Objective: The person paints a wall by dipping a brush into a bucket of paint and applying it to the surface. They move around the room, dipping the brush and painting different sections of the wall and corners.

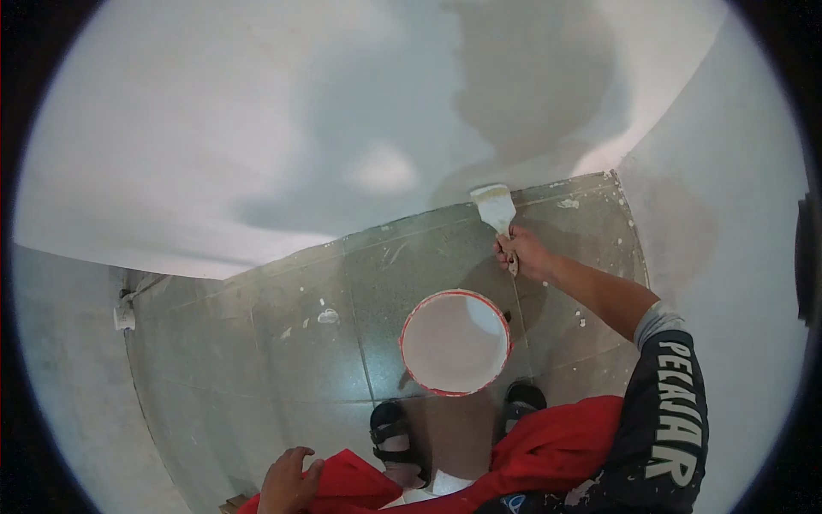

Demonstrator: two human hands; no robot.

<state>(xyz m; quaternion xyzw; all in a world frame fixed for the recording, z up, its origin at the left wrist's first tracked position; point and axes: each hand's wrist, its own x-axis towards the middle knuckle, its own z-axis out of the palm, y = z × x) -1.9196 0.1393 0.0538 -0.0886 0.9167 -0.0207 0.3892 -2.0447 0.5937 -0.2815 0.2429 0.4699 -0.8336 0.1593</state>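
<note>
My right hand (526,253) is closed around the handle of a wide paintbrush (494,208). The brush is coated in white, and its bristle end overlaps the foot of the white wall (214,128) in this view. Below that hand, a round bucket (455,344) with a red rim stands on the floor, holding pale, whitish paint. My left hand (289,481) rests at the lower left against the red cloth over my leg, fingers loosely apart and nothing in them.
Grey floor tiles (300,360) carry scattered white splatters. A second wall (719,197) meets the painted one at the right corner, and another wall (60,343) runs along the left. A small white object (124,318) sits beside the left wall. My sandalled feet (396,437) are close behind the bucket.
</note>
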